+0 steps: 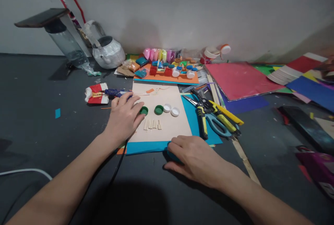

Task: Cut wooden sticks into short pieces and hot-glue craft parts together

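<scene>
My left hand (124, 115) rests over the left side of the pale sheet (169, 94), thumb and index finger at either side of a green bottle cap (144, 110). Beside it, in a row, lie another green cap (159, 109) and two white caps (175, 112). Several short wooden sticks (152, 124) are lined up just below the caps. My right hand (194, 159) is at the sheet's front edge, fingers curled round something blue that is mostly hidden. A blue glue gun (114, 93) lies behind my left hand, its nozzle over a red-and-white packet (96, 93).
Pliers (201, 120), blue-handled scissors (217, 126) and a yellow cutter (227, 112) lie to the right. Coloured clay packets (161, 55) and more caps sit at the back. A metal kettle (108, 51) and a tilted bottle (69, 47) stand back left. A phone (308, 127) lies far right.
</scene>
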`<state>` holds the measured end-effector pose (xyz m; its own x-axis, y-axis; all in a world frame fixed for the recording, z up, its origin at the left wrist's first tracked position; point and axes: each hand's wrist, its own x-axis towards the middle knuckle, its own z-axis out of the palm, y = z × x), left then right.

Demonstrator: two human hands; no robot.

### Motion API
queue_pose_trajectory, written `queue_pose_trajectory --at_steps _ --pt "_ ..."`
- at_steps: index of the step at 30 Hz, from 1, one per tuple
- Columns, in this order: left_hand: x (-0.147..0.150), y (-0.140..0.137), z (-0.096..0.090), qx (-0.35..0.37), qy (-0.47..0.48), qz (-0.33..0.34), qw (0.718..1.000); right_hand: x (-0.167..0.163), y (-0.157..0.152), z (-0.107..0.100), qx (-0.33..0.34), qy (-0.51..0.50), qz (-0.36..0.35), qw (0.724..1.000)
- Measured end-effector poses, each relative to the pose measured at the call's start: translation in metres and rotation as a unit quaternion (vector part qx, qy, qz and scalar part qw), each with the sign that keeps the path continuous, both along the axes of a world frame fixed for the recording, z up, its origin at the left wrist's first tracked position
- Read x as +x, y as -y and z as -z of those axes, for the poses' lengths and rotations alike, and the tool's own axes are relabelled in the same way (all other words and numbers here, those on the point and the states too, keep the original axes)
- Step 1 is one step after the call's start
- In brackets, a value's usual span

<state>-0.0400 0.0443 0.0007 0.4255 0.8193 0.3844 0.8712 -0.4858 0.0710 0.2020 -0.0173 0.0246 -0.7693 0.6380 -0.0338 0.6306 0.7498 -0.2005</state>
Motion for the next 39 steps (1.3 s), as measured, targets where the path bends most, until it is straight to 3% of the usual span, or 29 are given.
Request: queue_pose_trajectory --at_steps 5,8,12,14,16,19,24,35,39 --pt "-0.001 0.000 -0.003 0.013 0.010 0.007 1.000 0.000 0.003 0.005 0.044 0.009 -0.010 0.999" --pt "0.001 0.002 -0.013 0.004 0.015 0.051 0.999 0.001 0.001 0.005 0.066 0.001 -0.018 0.998" --pt "0.007 0.017 -0.034 -0.131 0.021 0.145 0.981 -0.002 0.000 0.005 0.065 0.004 -0.015 0.998" --pt "0.011 0.030 -0.041 -0.234 0.020 0.166 0.958 -0.004 0.001 0.005 0.041 -0.002 -0.005 0.999" --pt "0.014 0.043 -0.042 -0.274 0.005 0.177 0.945 -0.006 0.003 0.007 -0.001 -0.017 0.011 1.000" --pt "0.016 0.056 -0.035 -0.285 -0.031 0.180 0.941 -0.010 0.005 0.010 -0.055 -0.038 0.047 0.997" --pt "0.017 0.061 -0.024 -0.292 -0.055 0.168 0.940 -0.018 0.007 0.010 -0.087 -0.066 0.065 0.992" --pt "0.011 0.056 -0.021 -0.301 -0.018 0.185 0.935 -0.023 0.002 0.011 -0.072 -0.084 0.036 0.993" --pt "0.011 0.056 -0.019 -0.291 -0.015 0.187 0.938 -0.022 0.001 0.013 -0.064 -0.056 0.068 0.994"
